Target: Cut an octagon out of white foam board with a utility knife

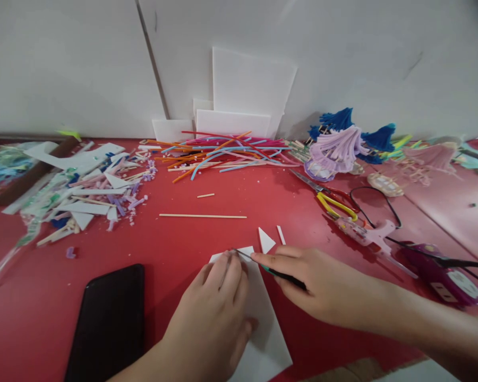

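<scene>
A white foam board sheet (269, 339) lies on the red table in front of me. My left hand (219, 302) presses on its far left part, with fingers bent and close together. A thin grey strip or line shows between those fingers; I cannot make out what it is. My right hand (314, 281) is closed around a craft knife (284, 277) with a green and black handle. Its blade points left onto the board's far end, close to my left fingertips. Just beyond the board lie a white triangular offcut (266, 241) and a narrow white strip (281, 235).
A thin wooden stick (203, 216) lies beyond my hands. A black phone (109, 323) is at left, near a scrap pile (99, 193). Colored pipe cleaners (231, 151) lie along the wall. Pliers (322, 193), a corded glue gun (366, 233) and small umbrella-like crafts (338, 148) are at right.
</scene>
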Tool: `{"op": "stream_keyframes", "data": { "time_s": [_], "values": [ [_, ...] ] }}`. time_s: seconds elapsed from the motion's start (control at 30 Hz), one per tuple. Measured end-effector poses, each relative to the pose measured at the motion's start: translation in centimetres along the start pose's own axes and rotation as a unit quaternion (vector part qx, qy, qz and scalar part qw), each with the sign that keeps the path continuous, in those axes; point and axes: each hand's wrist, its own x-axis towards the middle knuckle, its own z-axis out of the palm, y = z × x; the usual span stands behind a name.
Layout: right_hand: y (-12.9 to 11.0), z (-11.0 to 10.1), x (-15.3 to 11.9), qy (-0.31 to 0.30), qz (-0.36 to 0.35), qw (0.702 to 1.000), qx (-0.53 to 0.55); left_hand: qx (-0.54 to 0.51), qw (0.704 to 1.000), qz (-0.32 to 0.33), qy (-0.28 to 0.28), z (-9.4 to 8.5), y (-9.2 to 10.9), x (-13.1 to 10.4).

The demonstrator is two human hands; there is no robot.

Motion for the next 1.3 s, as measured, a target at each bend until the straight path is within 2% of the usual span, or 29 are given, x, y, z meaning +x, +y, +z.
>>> {"op": "stream_keyframes", "data": {
  "time_s": [0.17,0.5,0.63,0.8,1.17,1.3],
  "values": [
    [0.0,0.0,0.1,-0.008,0.003,1.0,-0.003,0.007,1.0,0.002,-0.01,0.1,0.0,-0.1],
    [0.2,0.1,0.0,-0.011,0.008,1.0,-0.004,0.015,1.0,-0.002,0.018,-0.1,0.1,0.2],
    [0.1,0.2,0.4,-0.007,-0.009,1.0,-0.011,0.013,1.0,-0.001,0.008,0.1,0.1,0.4],
    [0.0,0.3,0.6,0.001,-0.015,1.0,-0.01,0.012,0.999,-0.015,-0.032,0.1,0.5,0.3],
    [1.1,1.4,-1.2,0.03,-0.009,0.999,-0.02,-0.009,0.998,-0.021,-0.051,-0.1,0.4,0.1],
    [1.4,1.8,-2.1,0.019,0.006,0.999,-0.034,-0.008,0.999,-0.018,-0.043,-0.2,0.5,0.2]
  ]
}}
